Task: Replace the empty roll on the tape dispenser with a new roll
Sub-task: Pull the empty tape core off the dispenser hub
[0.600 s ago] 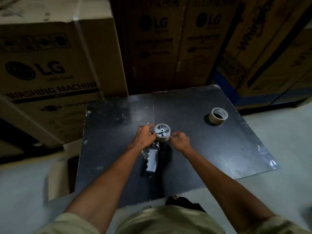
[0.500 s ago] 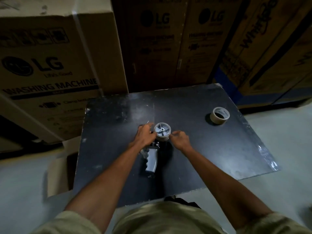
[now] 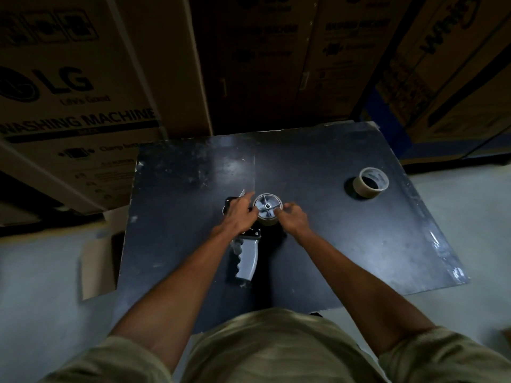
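Observation:
A tape dispenser with a grey ribbed handle [image 3: 246,261] lies on its side on the black table [image 3: 359,244]. Its grey spoked hub [image 3: 267,207] faces up, with a thin beige roll core [image 3: 266,221] around it. My left hand [image 3: 238,214] lies over the dispenser's frame just left of the hub, fingers curled on it. My right hand [image 3: 291,220] pinches the core's right edge with thumb and fingers. A beige tape roll [image 3: 370,182] sits flat at the table's back right, apart from both hands.
Tall cardboard appliance boxes [image 3: 69,87] stand close behind the table and to its left and right. A flattened cardboard piece [image 3: 96,266] lies on the grey floor to the left. The table's front edge is right against my body.
Both hands stay at the hub; my left hand has reached a little farther over the dispenser frame. The view has tilted slightly downward.

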`<state>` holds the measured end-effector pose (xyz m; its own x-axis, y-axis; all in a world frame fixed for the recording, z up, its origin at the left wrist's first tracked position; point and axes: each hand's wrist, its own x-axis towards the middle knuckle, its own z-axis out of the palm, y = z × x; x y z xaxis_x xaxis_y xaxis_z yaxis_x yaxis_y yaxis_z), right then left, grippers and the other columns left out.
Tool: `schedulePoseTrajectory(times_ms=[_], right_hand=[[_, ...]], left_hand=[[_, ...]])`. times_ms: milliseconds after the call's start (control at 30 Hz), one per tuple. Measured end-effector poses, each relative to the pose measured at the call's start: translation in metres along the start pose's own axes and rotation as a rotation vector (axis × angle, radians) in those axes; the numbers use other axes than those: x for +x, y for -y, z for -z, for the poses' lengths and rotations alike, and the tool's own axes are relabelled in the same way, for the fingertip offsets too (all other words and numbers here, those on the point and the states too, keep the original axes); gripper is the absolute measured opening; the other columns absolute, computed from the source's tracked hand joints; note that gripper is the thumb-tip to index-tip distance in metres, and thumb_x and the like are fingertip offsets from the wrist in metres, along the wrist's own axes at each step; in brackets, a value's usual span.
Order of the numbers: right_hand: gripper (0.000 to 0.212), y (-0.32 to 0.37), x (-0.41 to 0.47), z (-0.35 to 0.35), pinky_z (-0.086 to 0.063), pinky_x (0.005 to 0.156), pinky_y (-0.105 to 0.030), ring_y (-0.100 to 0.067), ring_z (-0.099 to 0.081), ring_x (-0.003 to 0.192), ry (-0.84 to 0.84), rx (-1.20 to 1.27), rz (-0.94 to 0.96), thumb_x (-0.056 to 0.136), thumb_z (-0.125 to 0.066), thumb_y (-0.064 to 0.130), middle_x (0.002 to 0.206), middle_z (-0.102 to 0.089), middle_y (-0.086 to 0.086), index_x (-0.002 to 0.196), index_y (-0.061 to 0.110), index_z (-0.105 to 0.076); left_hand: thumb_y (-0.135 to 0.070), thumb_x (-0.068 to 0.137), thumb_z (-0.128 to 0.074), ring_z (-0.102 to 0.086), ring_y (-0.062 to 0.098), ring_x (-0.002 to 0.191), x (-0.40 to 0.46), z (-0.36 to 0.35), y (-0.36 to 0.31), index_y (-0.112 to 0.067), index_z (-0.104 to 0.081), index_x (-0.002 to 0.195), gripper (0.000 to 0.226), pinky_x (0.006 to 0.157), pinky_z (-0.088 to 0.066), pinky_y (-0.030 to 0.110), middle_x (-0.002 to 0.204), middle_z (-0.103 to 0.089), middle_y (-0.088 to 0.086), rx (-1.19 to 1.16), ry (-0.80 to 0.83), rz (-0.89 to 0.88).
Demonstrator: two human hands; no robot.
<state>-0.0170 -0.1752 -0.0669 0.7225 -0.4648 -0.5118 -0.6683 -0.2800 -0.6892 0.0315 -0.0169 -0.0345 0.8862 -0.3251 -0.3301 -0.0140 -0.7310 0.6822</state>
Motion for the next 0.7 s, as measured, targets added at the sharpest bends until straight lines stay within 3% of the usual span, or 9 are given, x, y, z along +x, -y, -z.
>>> schedulePoseTrajectory(times_ms=[133,333,500,700], right_hand=[[0.049,-0.001,0.008,-0.005,-0.055,0.096,-0.048,-0.030,-0.069,0.098,0.028,-0.002,-0.014,0.083,-0.072,0.039,0.118,-0.072,-0.020,0.123,0.012,-0.065],[0.040,0.004,0.012,-0.006,-0.058,0.093,-0.047,-0.029,-0.071,0.106,0.015,0.041,-0.029,0.081,-0.072,0.033,0.109,-0.075,-0.014,0.117,0.016,-0.070],[0.029,0.002,0.019,-0.007,-0.059,0.091,-0.046,-0.027,-0.072,0.105,0.006,0.092,-0.037,0.078,-0.069,0.027,0.108,-0.075,-0.011,0.106,0.021,-0.072],[0.040,0.008,0.012,0.000,-0.064,0.078,-0.046,-0.022,-0.070,0.087,-0.002,0.141,-0.040,0.083,-0.071,0.016,0.106,-0.068,-0.011,0.123,0.013,-0.068]], left_hand=[[-0.018,0.093,-0.058,-0.058,0.033,0.122,0.004,-0.005,0.000,-0.013,-0.039,0.149,0.059,0.108,-0.043,0.041,0.137,-0.059,0.017,-0.004,0.004,0.006],[-0.017,0.096,-0.051,-0.055,0.032,0.127,0.009,-0.007,-0.001,-0.012,-0.049,0.144,0.048,0.108,-0.043,0.038,0.136,-0.059,0.018,0.004,0.018,-0.001],[-0.014,0.096,-0.048,-0.065,0.027,0.103,0.012,-0.010,-0.001,-0.018,-0.068,0.122,0.033,0.089,-0.049,0.032,0.109,-0.073,0.012,-0.046,0.017,-0.015],[-0.007,0.089,-0.055,-0.068,0.019,0.094,0.023,-0.015,-0.004,-0.014,-0.074,0.114,0.032,0.085,-0.052,0.028,0.101,-0.075,0.004,-0.209,-0.020,0.108]])
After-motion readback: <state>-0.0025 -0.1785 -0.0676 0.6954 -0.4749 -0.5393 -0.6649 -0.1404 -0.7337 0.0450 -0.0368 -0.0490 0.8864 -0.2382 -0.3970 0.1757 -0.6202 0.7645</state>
